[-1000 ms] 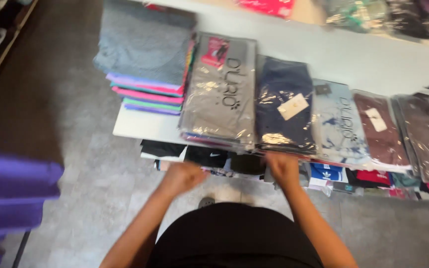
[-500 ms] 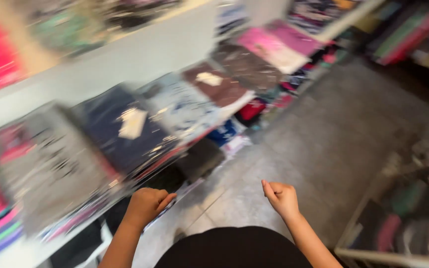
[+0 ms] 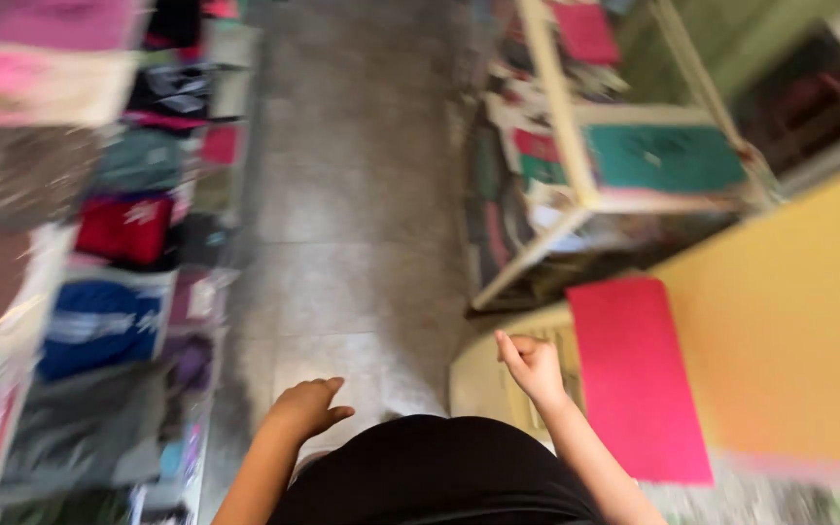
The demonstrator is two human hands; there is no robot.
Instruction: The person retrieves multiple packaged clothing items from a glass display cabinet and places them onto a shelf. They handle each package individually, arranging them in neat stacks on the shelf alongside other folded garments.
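Hands low in frame, both empty, over grey tiled floor (image 3: 342, 194). Left hand (image 3: 309, 406) palm down, fingers loosely curled, thumb out to right, forearm angled up from lower left. Right hand (image 3: 530, 366) raised a little higher, fingers half curled, index partly extended, wrist bent, just beside edge of yellow counter (image 3: 789, 321). Red flat panel (image 3: 634, 374) near right hand, not touched. Folded packaged clothes (image 3: 99, 321) stacked along left, well apart from left hand. Heavy motion blur.
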